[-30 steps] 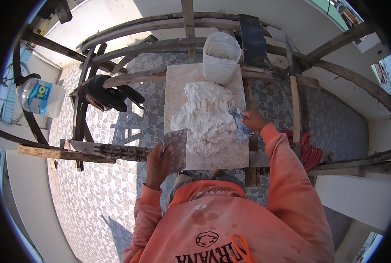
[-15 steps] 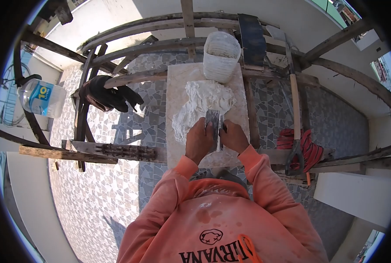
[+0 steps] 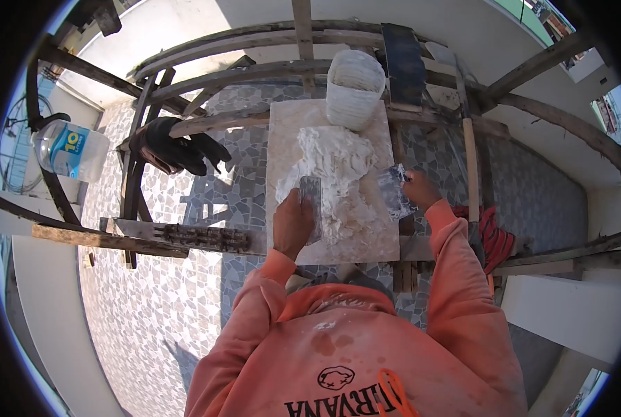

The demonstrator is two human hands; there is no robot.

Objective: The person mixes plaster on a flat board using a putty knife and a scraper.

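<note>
A: White plaster heap (image 3: 335, 177) sits mid-slab on the marble board (image 3: 283, 139). Left hand (image 3: 293, 224) closed round a flat trowel (image 3: 312, 201) pressed into its left edge; right hand (image 3: 422, 189) grips a loaded scraper (image 3: 394, 191) off the board's right side.

B: Risks?

A: Scraper's load likely drops past the edge. Board rests on scaffold poles (image 3: 220, 73); hard pushing could tip it.

B: Containers?

A: 1 white bucket (image 3: 354, 80) at the far end, plaster-crusted. 1 water jug (image 3: 70, 149) left, partly full.
</note>
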